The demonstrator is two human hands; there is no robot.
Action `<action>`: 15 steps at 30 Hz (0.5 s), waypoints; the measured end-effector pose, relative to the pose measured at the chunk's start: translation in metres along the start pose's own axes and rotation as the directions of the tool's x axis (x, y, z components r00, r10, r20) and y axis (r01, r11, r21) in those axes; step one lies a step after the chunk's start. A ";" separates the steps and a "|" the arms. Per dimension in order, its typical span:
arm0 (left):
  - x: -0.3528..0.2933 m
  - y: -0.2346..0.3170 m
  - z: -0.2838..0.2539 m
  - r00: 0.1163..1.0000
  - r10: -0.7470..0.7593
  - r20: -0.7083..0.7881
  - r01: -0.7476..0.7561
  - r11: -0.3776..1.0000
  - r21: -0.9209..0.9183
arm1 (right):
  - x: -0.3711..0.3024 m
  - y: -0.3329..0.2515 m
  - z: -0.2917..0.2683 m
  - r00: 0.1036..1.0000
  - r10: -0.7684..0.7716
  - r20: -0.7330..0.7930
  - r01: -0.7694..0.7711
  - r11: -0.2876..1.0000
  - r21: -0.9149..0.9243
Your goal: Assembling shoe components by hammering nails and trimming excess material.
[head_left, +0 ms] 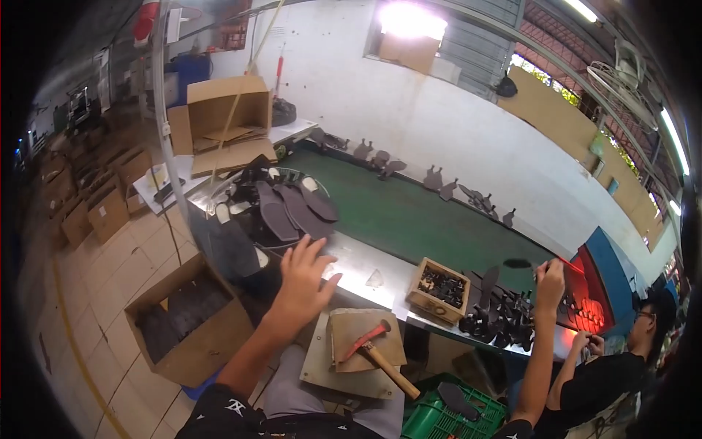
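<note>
My left hand (306,276) is open with its fingers spread, at the near edge of a pile of dark grey shoe soles (281,212) in a wire basket. Farther right, my right hand (550,284) is raised and closed, with a dark shoe sole (518,263) at its fingertips, partly blurred. Below it, a cluster of black soles with heels (501,322) lies on the bench edge. Between my hands is a wooden box (414,294) of small black parts. A hammer (384,360) with a red head and wooden handle rests on a cardboard-topped block (318,373) before me.
A green conveyor belt (395,212) runs behind the bench, with soles along its far edge. A carton of dark pieces (183,358) stands at lower left, a green crate (439,417) at lower right. A co-worker (607,380) sits at right beside a blue machine with red light (610,267).
</note>
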State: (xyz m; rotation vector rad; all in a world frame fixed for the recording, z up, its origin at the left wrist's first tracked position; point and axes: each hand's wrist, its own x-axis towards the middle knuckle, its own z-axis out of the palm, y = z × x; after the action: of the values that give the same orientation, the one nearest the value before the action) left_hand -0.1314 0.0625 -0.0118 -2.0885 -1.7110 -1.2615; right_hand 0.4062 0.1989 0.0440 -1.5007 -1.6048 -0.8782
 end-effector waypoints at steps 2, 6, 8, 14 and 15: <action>0.004 0.010 0.000 0.999 0.035 0.015 -0.035 0.999 -0.036 | 0.028 -0.025 -0.018 0.999 -0.021 -0.045 0.025 0.994 0.108; 0.008 0.050 0.014 0.987 0.126 0.102 -0.099 0.967 -0.235 | 0.045 -0.088 -0.055 0.989 0.093 0.111 -0.128 0.919 0.374; 0.012 0.072 0.020 0.977 0.198 0.081 -0.173 0.952 -0.252 | 0.031 -0.132 -0.072 0.976 -0.174 0.131 0.085 0.858 0.507; 0.026 0.102 0.024 0.903 0.313 0.294 -0.108 0.828 -0.551 | -0.029 -0.229 -0.103 0.604 -0.786 -0.129 0.632 0.374 0.679; 0.022 0.101 0.026 0.847 0.268 0.459 0.171 0.681 -0.712 | -0.040 -0.235 -0.105 0.449 -0.886 -0.115 0.801 0.343 0.491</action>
State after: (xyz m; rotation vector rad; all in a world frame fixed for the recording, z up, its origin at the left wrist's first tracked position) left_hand -0.0313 0.0608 0.0241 -3.2020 -1.3844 -1.6620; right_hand 0.1804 0.0710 0.0621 -0.2485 -2.5788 -0.7473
